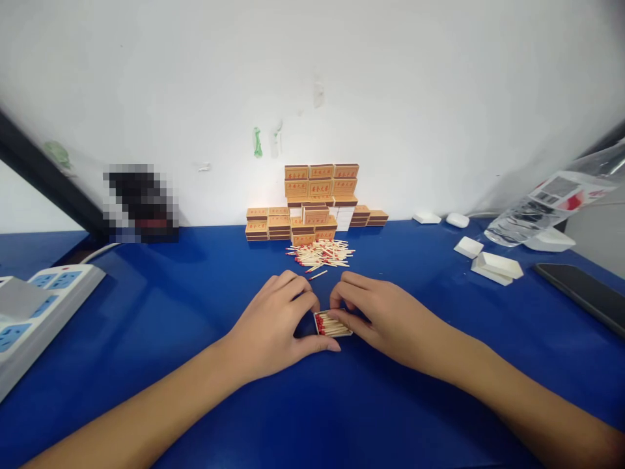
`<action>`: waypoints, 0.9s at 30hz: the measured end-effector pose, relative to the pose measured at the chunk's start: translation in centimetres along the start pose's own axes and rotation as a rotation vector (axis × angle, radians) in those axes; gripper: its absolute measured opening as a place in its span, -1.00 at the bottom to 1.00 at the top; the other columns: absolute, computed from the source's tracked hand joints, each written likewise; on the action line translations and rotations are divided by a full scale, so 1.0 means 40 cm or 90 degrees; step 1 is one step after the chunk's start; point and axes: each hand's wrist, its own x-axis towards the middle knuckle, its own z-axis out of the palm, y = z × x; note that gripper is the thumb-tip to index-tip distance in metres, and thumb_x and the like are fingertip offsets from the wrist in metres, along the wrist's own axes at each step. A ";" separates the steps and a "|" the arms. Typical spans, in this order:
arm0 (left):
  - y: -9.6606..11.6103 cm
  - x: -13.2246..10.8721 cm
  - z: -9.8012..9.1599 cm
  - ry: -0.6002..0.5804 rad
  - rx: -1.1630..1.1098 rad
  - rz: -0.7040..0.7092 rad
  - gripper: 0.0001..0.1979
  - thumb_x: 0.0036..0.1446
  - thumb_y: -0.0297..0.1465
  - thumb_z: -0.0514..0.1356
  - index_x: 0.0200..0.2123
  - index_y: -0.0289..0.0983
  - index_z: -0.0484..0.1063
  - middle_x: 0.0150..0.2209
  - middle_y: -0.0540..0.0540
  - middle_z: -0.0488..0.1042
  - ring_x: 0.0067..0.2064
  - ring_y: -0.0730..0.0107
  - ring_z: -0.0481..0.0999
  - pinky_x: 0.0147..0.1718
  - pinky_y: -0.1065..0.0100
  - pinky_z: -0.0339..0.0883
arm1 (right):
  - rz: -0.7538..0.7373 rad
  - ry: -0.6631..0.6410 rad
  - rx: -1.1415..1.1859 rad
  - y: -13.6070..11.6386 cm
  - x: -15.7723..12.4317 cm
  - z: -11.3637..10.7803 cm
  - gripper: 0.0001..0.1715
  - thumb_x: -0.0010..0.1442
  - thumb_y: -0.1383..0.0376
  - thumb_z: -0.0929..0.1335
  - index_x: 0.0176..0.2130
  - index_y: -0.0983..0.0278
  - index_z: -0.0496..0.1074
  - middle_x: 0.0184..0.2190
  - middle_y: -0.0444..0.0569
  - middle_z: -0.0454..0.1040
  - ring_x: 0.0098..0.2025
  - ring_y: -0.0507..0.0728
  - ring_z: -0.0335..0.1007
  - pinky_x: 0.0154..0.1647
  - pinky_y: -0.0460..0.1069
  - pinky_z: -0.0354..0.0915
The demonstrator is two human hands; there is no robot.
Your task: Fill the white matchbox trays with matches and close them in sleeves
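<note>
In front of me a small white matchbox tray (347, 334) lies on the blue table, filled with red-tipped matches (328, 325). My left hand (280, 319) grips the tray at its left end, with the thumb along the near edge and the index finger at the far left corner. From the other side, my right hand (378, 312) bends over the tray, thumb and fingers drawn together at the matches. Its fingertips partly cover the tray's far side. Just beyond my hands is a loose heap of matches (322, 254), with one single match (317, 276) on its near side.
Stacked orange matchboxes (321, 189) stand against the wall. White empty trays (497, 266), a white case (458, 220), a clear plastic bag (520, 218) and a black phone (583, 293) lie at right. A power strip (73, 286) is at left.
</note>
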 end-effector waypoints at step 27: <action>0.001 -0.003 -0.004 -0.006 0.015 0.000 -0.56 0.19 0.02 0.36 -0.18 -0.25 0.49 -0.17 -0.13 0.52 -0.05 0.08 0.44 -0.06 0.05 0.35 | -0.018 0.051 0.051 0.094 0.108 -0.012 -0.92 0.36 0.37 0.36 -0.18 0.27 0.51 -0.32 -0.10 0.39 -0.29 0.07 0.30 -0.25 -0.04 0.19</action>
